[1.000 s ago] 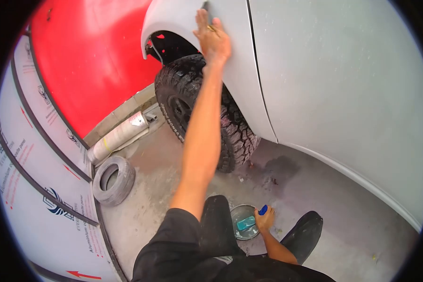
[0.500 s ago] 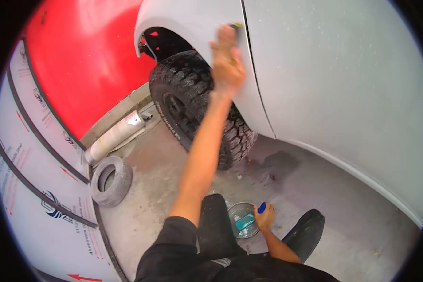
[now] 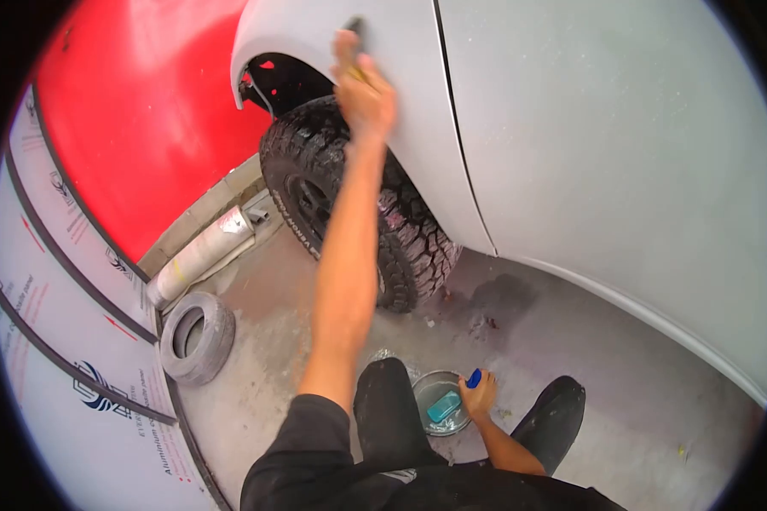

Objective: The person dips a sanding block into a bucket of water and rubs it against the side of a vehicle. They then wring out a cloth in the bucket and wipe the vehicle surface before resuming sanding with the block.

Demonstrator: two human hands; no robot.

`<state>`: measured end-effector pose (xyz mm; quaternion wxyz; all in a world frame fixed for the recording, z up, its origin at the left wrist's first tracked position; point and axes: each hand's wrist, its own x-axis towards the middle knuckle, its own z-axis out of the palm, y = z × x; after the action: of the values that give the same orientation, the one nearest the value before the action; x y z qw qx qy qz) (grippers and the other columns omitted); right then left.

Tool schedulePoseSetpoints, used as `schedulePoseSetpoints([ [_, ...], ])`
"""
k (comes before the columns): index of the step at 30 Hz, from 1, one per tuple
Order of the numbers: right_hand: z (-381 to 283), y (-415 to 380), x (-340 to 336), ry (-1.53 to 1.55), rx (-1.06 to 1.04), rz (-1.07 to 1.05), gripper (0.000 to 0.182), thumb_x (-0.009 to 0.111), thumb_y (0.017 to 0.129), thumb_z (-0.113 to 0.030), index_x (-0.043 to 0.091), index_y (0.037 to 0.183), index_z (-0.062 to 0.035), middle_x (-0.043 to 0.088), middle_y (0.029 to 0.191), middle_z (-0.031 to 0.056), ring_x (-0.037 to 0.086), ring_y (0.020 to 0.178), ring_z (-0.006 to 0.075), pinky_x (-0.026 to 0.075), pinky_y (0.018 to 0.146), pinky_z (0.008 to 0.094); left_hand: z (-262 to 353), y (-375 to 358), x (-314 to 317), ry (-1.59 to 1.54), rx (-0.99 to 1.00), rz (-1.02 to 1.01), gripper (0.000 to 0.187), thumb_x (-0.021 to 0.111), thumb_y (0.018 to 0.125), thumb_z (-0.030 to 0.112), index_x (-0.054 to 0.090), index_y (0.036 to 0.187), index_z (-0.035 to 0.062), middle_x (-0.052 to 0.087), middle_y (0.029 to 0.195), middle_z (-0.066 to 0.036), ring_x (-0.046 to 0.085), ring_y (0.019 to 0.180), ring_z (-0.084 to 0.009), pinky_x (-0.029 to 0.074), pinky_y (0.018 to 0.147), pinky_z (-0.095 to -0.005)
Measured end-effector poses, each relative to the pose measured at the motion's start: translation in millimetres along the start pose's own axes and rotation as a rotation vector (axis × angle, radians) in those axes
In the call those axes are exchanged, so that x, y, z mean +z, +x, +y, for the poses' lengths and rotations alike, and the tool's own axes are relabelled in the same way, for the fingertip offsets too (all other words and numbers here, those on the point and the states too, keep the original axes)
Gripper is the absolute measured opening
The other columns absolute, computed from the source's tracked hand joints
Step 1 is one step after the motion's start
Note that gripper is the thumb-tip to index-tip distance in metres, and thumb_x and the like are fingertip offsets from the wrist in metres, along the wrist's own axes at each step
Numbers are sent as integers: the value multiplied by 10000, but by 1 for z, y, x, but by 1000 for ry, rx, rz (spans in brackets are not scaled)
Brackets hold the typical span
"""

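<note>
Pad at grey metal fender

A blurred, dark flat pad (image 3: 355, 27) is held against the grey metal fender (image 3: 413, 119) by the left hand (image 3: 366, 92), fingers nearly straight. A blue object (image 3: 475, 377) is gripped in the curled right hand (image 3: 481, 397), beside a round basin (image 3: 416, 393) containing a turquoise block (image 3: 444, 406).
</note>
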<state>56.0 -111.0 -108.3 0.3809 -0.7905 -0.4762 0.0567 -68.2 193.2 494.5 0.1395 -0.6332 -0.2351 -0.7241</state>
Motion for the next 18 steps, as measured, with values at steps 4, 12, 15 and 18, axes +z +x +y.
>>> schedulePoseSetpoints([
  [4, -10, -8, -15, -10, 62, -40, 546, 849, 776, -405, 652, 1141, -50, 651, 1115, 214, 644, 1026, 439, 518, 873, 549, 19, -64, -4, 112, 233, -175, 588, 423, 1119, 311, 330, 1659, 97, 289, 1724, -149, 266, 1599, -312, 163, 1283, -596],
  [12, -7, 2, -3, 22, 57, -52, 588, 859, 756, -427, 640, 1162, -63, 636, 1148, 208, 633, 1028, 445, 515, 880, 559, 37, -71, 4, 29, 184, -84, 563, 437, 1105, 212, 362, 1635, 40, 361, 1680, -204, 275, 1593, -318, 140, 1287, -577],
  [15, -3, 1, -9, -1, 41, -51, 576, 850, 769, -422, 638, 1161, -56, 635, 1138, 208, 629, 1034, 447, 514, 879, 559, 5, -22, -4, -77, 57, -72, 519, 459, 1096, 178, 436, 1590, 21, 431, 1638, -209, 365, 1554, -334, 188, 1278, -566],
  [18, -12, 4, -12, -19, 54, -59, 555, 835, 785, -410, 638, 1161, -53, 639, 1123, 209, 626, 1042, 446, 520, 877, 549, -16, 20, -4, -100, -54, -6, 487, 469, 1089, 164, 485, 1553, 16, 458, 1625, -199, 374, 1549, -338, 193, 1283, -534],
])
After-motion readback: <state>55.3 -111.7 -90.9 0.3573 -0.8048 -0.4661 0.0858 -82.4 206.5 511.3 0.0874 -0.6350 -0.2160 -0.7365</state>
